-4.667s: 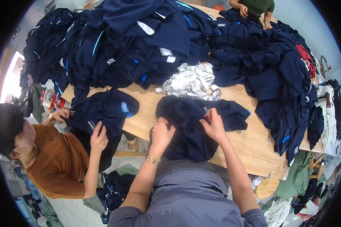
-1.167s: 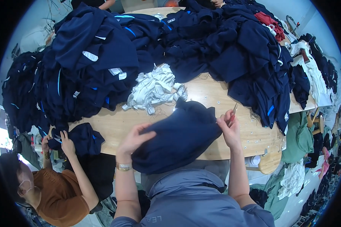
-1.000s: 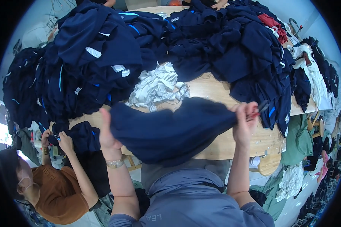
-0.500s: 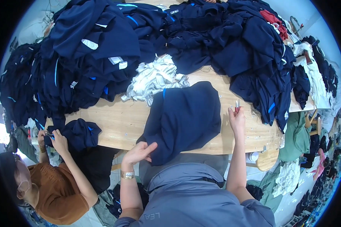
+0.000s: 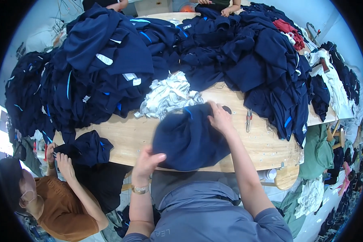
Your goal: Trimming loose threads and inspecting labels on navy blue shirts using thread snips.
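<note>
right hand [image 5: 220,117] grips a navy garment [image 5: 185,141], left hand [image 5: 145,164] touches it; snippers [image 5: 249,121] lie on the table [image 5: 127,139].

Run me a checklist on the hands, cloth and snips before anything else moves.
1. Right hand on the dark navy fabric garment: ok, at its upper right edge.
2. Left hand gripping the garment: cannot tell; it is at the lower left edge, finger contact unclear.
3. Garment spread flat: not ok, bunched and rounded.
4. Small red-handled metal snips out of both hands: ok, lying on the pale wooden table, right of the garment.
5. Garment clear of the heap of crumpled white strips: cannot tell; their edges meet in this view.
</note>
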### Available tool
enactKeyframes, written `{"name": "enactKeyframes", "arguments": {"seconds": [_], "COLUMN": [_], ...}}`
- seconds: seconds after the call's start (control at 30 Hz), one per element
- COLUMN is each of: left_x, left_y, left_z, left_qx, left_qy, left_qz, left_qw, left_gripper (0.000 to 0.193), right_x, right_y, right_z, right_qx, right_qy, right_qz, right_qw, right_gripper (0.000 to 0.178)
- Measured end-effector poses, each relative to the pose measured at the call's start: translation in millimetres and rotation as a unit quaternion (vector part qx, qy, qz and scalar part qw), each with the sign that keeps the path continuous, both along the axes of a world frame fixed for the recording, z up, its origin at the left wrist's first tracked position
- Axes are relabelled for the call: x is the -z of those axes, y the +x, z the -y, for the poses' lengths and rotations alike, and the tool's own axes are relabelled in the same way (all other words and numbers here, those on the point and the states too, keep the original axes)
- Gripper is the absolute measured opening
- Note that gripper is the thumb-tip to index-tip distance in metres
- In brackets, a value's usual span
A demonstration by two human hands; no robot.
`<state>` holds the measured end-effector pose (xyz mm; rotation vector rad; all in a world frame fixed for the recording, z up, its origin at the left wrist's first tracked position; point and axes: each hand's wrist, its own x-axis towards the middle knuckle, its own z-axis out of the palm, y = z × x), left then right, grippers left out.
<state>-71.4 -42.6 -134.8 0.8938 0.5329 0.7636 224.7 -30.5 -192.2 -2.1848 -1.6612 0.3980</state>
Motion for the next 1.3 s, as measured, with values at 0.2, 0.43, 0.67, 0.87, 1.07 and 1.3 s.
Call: {"name": "enactKeyframes", "arguments": {"seconds": [0.2,0.43,0.67,0.87,1.07,1.3], "left_x": [-36.1,-37.6,3.0,24.1,44.1,65.9], "left_y": [-48.4,-35.7,-21.8,-6.1,16.9,33.5], "left_z": [3.4,20.0,23.3,18.1,25.8,42.7], "left_qx": [-0.273,-0.005,0.179,0.093,0.07,-0.028], "left_qy": [0.185,0.291,0.16,-0.021,-0.074,-0.371], "left_qz": [0.131,-0.282,-0.483,-0.456,-0.449,-0.184], "left_qw": [0.935,0.914,0.842,0.885,0.888,0.91], "left_gripper": [0.066,0.045,0.038,0.047,0.042,0.03], "right_x": [-51.0,-20.3,36.2,64.4,76.3,50.9], "right_y": [30.5,96.0,93.3,90.0,96.2,41.0], "right_z": [-1.7,38.4,84.2,94.0,104.7,106.2], "right_qx": [0.088,0.117,0.197,0.277,0.269,0.252], "right_qy": [0.443,0.218,0.105,0.077,0.106,0.243], "right_qz": [-0.25,-0.276,0.087,0.147,0.086,-0.448], "right_qw": [0.856,0.929,0.971,0.947,0.954,0.823], "right_gripper": [0.014,0.01,0.038,0.043,0.018,0.02]}}
